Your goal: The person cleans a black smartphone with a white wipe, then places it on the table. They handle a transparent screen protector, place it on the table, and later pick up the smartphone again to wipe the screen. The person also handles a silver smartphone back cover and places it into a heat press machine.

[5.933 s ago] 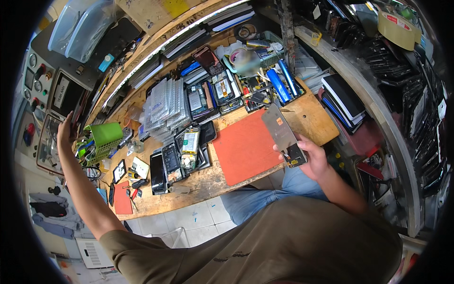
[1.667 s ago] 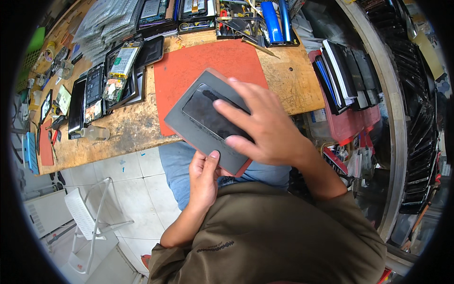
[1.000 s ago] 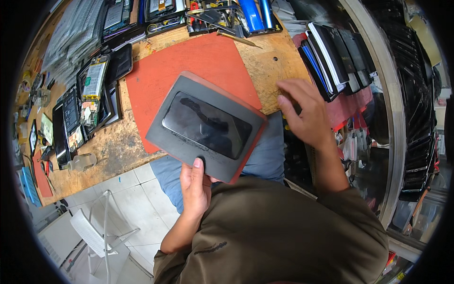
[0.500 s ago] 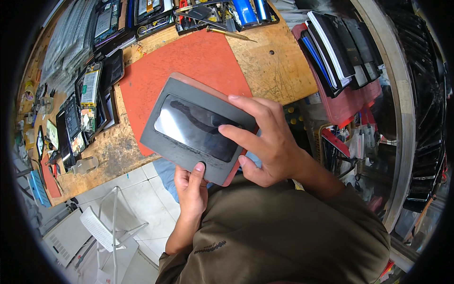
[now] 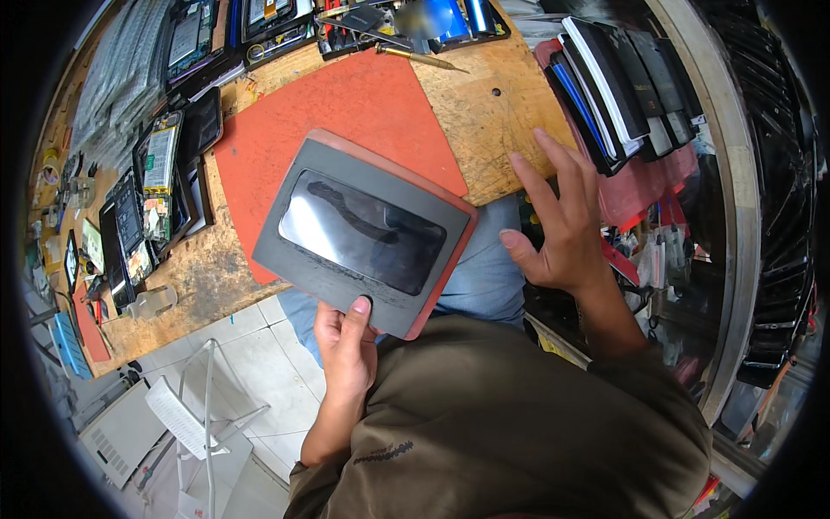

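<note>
My left hand grips the lower edge of a flat grey pad, with its thumb on top and its other fingers hidden beneath. Set into the pad is a dark, glossy phone-shaped screen that catches a white reflection. Black scuffs mark the grey surface below the screen. A reddish layer shows under the pad along its right and upper edges. Off to the right of the pad, my right hand hangs in the air with its fingers spread, touching nothing.
A red mat lies on the wooden bench, with a thin screwdriver behind it. Opened phones crowd the left side. Dark cases stack at right. A white folding chair stands on the floor.
My right hand has lifted off the screen and moved right, its fingers now spread in the air. My left hand still holds the pad in nearly the same place.
</note>
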A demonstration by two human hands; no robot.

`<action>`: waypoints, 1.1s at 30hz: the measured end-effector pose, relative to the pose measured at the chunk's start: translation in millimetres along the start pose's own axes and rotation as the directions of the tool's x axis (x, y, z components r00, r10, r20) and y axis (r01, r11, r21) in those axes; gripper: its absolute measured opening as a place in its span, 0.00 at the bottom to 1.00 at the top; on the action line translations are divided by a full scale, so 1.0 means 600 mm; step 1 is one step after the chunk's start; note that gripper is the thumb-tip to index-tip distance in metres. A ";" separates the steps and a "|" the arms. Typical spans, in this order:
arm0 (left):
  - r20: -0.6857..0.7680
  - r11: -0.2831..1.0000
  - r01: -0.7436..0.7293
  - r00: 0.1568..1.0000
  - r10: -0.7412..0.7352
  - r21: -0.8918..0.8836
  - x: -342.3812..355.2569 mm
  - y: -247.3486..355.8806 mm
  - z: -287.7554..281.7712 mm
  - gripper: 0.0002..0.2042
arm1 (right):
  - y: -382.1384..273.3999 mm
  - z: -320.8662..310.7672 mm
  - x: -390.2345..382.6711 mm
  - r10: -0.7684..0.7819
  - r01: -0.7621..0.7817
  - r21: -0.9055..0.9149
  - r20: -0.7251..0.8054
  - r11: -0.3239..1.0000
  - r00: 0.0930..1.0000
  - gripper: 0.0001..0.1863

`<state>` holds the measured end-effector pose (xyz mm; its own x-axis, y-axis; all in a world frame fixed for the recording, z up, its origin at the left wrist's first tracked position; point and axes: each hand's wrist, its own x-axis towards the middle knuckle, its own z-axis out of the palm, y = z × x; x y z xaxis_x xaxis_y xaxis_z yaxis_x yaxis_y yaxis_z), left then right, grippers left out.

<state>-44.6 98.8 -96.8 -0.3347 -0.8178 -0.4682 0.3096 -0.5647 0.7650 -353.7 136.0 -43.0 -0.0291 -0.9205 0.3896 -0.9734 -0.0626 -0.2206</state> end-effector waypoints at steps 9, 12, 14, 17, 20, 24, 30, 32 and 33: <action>-0.029 0.996 0.002 1.000 -0.004 -0.093 -0.005 0.008 0.020 0.15 | -0.099 0.043 0.054 -0.280 0.266 0.366 -0.016 0.892 0.960 0.35; -0.007 0.995 -0.004 1.000 0.003 -0.101 -0.004 0.005 0.018 0.15 | -0.102 0.041 0.068 -0.307 0.254 0.384 0.084 0.888 0.948 0.34; 0.009 0.994 -0.019 1.000 0.020 -0.104 -0.002 -0.002 0.015 0.15 | -0.092 0.034 0.069 -0.272 0.227 0.387 0.066 0.894 0.960 0.33; 0.038 0.996 -0.072 0.997 0.074 -0.052 0.002 -0.010 0.008 0.18 | -0.072 0.022 0.061 -0.092 0.104 0.422 -0.049 0.900 0.995 0.29; 0.098 0.991 -0.136 0.986 0.137 -0.008 0.006 -0.004 -0.006 0.23 | -0.068 0.019 0.047 0.154 -0.148 0.551 0.035 0.821 0.987 0.26; 0.198 0.976 -0.119 0.968 0.155 -0.182 0.007 0.047 -0.033 0.24 | -0.089 0.016 0.044 0.292 -0.506 0.784 0.420 0.359 0.859 0.25; 0.277 0.973 -0.210 0.933 0.229 -0.099 -0.015 0.216 -0.068 0.32 | -0.158 -0.020 0.125 -0.141 -0.459 0.875 0.440 -0.155 0.887 0.35; 0.256 0.960 -0.278 0.926 0.277 -0.033 -0.034 0.293 -0.076 0.31 | -0.197 -0.044 0.169 -0.229 -0.439 0.886 0.402 -0.147 0.887 0.35; 0.249 0.950 -0.313 0.919 0.306 -0.014 -0.045 0.331 -0.078 0.31 | -0.219 -0.059 0.190 -0.270 -0.432 0.891 0.385 -0.143 0.883 0.35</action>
<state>67.8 3.7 47.1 -0.4349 -0.8964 -0.0858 0.4108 -0.2823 0.8669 -237.4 52.9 62.1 0.3242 -0.9441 0.0595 0.3539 0.0627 -0.9332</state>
